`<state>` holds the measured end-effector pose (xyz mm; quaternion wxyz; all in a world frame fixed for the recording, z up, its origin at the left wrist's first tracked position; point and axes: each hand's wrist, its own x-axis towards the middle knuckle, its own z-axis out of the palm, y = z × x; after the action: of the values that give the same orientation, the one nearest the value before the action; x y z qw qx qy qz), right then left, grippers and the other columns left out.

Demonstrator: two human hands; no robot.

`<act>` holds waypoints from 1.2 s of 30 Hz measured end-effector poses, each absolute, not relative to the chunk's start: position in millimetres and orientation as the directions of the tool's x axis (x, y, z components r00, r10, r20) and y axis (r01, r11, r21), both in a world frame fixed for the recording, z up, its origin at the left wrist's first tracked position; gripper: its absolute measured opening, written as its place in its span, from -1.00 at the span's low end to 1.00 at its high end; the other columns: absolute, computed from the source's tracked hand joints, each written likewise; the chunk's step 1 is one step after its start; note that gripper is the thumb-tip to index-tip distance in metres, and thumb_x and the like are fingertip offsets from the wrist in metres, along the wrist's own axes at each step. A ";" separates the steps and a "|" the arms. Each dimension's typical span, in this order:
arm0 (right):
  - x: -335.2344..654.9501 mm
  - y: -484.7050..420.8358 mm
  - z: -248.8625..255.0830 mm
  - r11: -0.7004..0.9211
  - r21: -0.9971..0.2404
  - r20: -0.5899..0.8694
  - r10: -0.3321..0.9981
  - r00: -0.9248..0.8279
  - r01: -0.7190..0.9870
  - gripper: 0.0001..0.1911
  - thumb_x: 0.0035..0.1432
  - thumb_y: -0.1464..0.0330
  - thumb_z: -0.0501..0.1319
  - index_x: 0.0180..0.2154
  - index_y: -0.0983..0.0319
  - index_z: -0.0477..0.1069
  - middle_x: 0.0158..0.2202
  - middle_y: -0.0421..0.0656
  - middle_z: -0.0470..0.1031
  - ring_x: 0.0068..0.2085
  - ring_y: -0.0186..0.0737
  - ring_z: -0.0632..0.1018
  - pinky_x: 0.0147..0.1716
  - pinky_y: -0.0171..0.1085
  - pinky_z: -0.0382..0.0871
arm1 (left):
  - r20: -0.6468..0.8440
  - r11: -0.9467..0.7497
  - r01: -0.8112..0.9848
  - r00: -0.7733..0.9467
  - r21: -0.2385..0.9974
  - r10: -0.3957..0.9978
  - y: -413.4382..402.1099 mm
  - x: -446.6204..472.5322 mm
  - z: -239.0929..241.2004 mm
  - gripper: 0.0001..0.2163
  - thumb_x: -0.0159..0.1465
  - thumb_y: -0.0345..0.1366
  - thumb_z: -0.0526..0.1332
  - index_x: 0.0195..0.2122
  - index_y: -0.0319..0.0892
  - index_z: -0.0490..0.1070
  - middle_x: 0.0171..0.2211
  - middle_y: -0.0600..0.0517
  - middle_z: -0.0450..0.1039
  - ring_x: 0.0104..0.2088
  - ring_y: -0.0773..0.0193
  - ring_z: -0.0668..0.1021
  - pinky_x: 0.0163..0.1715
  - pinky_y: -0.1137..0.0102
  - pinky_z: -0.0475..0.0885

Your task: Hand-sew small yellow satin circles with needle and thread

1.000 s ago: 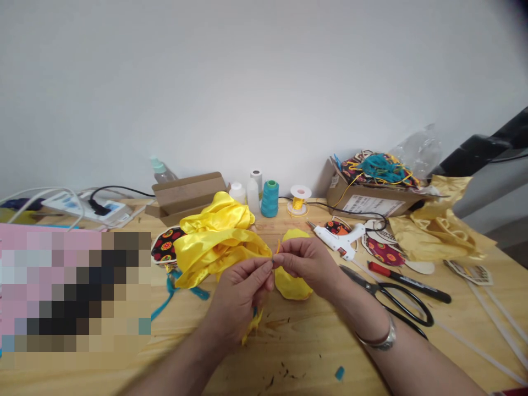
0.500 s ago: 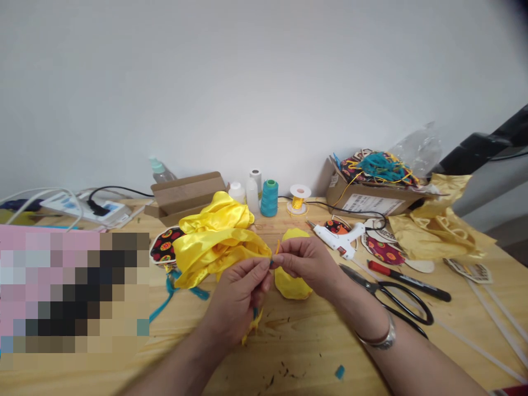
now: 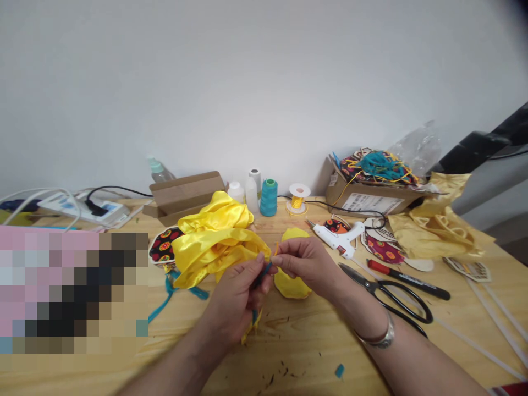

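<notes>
My left hand [image 3: 241, 291] is closed around a blue cord [image 3: 268, 269], its thumb raised along the top. Below that hand hang yellow threads [image 3: 252, 329] with a bit of blue among them. My right hand [image 3: 303, 264] pinches a thin orange cord [image 3: 276, 248], whose short end sticks up above the fingertips; the blue cord runs up to that pinch. Bright yellow satin fabric [image 3: 214, 250] lies bunched just beyond my left hand. Under my right fingers is a flat yellow rounded piece [image 3: 293, 286], partly covered by the hand.
Black-handled scissors [image 3: 402, 300], a red-capped marker [image 3: 412, 280] and a white glue gun [image 3: 336, 237] lie on the right. Behind stand a teal thread cone [image 3: 269, 199], a yellow cord spool [image 3: 297, 201] and a filled cardboard box [image 3: 367, 198]. A blurred patch hides the left side.
My left thumb has lifted and shifted slightly, and more of the blue cord shows between the hands. My right hand keeps its pinch in nearly the same place.
</notes>
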<state>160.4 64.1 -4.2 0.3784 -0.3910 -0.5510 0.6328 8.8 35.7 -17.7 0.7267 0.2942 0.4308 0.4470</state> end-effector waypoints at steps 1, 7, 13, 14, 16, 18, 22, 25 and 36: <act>160.5 63.9 -4.3 -0.109 -0.993 -0.078 0.910 -0.407 -0.054 -0.74 -0.03 0.22 0.30 -0.53 0.31 0.44 -0.67 -0.32 0.23 -0.62 -0.50 0.15 -0.64 -0.40 -0.08 | -0.369 0.437 -0.387 0.240 0.812 0.898 35.8 8.5 -17.9 -0.74 0.12 -0.13 0.26 -0.49 -0.26 0.45 -0.68 0.15 0.23 -0.70 0.53 0.08 -0.74 0.60 -0.06; 161.4 64.9 -7.2 -0.103 -0.993 -0.074 0.916 -0.395 -0.051 -0.71 -0.05 0.19 0.30 -0.52 0.31 0.44 -0.68 -0.32 0.23 -0.62 -0.50 0.16 -0.64 -0.40 -0.07 | -0.368 0.457 -0.385 0.284 0.802 0.886 35.9 6.4 -17.8 -0.79 0.10 -0.17 0.29 -0.47 -0.25 0.46 -0.68 0.18 0.20 -0.70 0.55 0.06 -0.74 0.61 -0.06; 161.2 66.0 -6.6 -0.102 -0.993 -0.073 0.921 -0.384 -0.056 -0.73 -0.05 0.21 0.31 -0.53 0.30 0.43 -0.70 -0.33 0.22 -0.63 -0.50 0.16 -0.65 -0.40 -0.06 | -0.355 0.444 -0.399 0.279 0.802 0.892 35.7 6.6 -16.4 -0.80 0.07 -0.23 0.32 -0.52 -0.27 0.42 -0.65 0.16 0.25 -0.70 0.58 0.08 -0.74 0.63 -0.04; 161.1 66.1 -6.7 -0.103 -0.993 -0.073 0.921 -0.382 -0.060 -0.74 -0.05 0.22 0.31 -0.54 0.30 0.42 -0.70 -0.33 0.21 -0.63 -0.50 0.16 -0.65 -0.40 -0.07 | -0.352 0.440 -0.404 0.276 0.802 0.895 35.7 6.7 -16.1 -0.81 0.07 -0.24 0.32 -0.51 -0.27 0.42 -0.65 0.16 0.26 -0.70 0.58 0.08 -0.74 0.63 -0.05; 160.8 66.2 -7.2 -0.106 -0.992 -0.073 0.923 -0.377 -0.067 -0.75 -0.05 0.24 0.31 -0.53 0.30 0.42 -0.70 -0.33 0.21 -0.64 -0.50 0.16 -0.65 -0.41 -0.07 | -0.351 0.436 -0.407 0.269 0.803 0.897 35.6 6.8 -15.1 -0.83 0.07 -0.26 0.32 -0.48 -0.27 0.44 -0.64 0.16 0.27 -0.70 0.59 0.08 -0.74 0.63 -0.04; 160.5 66.2 -7.6 -0.111 -0.991 -0.078 0.926 -0.369 -0.070 -0.75 -0.06 0.24 0.31 -0.53 0.31 0.43 -0.70 -0.33 0.21 -0.63 -0.50 0.16 -0.65 -0.41 -0.07 | -0.349 0.428 -0.397 0.257 0.812 0.901 35.4 7.2 -13.9 -0.84 0.06 -0.27 0.32 -0.47 -0.28 0.45 -0.64 0.15 0.28 -0.71 0.59 0.09 -0.74 0.63 -0.04; 159.6 65.9 -6.6 -0.123 -0.990 -0.092 0.933 -0.348 -0.068 -0.72 -0.09 0.21 0.33 -0.54 0.31 0.43 -0.71 -0.33 0.20 -0.64 -0.51 0.15 -0.66 -0.41 -0.07 | -0.316 0.369 -0.344 0.201 0.864 0.927 35.2 8.2 -12.1 -0.84 0.05 -0.26 0.32 -0.48 -0.27 0.47 -0.64 0.12 0.32 -0.71 0.58 0.12 -0.73 0.61 -0.02; 158.9 65.5 -4.3 -0.126 -0.991 -0.105 0.941 -0.321 -0.045 -0.74 -0.10 0.22 0.33 -0.47 0.31 0.46 -0.68 -0.32 0.26 -0.63 -0.49 0.20 -0.65 -0.42 0.01 | -0.271 0.301 -0.314 0.138 0.901 0.953 35.8 8.3 -12.9 -0.85 0.06 -0.26 0.31 -0.50 -0.25 0.48 -0.63 0.12 0.34 -0.70 0.55 0.12 -0.72 0.59 -0.02; 155.3 55.2 -1.6 0.107 -0.937 0.008 0.959 -0.285 0.333 -0.82 0.10 0.33 0.18 -0.34 0.25 0.53 -0.56 -0.23 0.46 -0.57 -0.40 0.37 -0.57 -0.39 0.16 | -0.132 0.126 -0.082 -0.064 0.989 0.989 37.8 4.1 -13.6 -0.83 0.11 -0.24 0.28 -0.58 -0.17 0.47 -0.61 0.12 0.37 -0.60 0.41 0.28 -0.58 0.51 0.18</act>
<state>155.3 55.2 -1.6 0.3436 -0.4895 -0.6598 0.4549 4.1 37.8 -13.6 0.5329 0.4291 0.5283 0.5027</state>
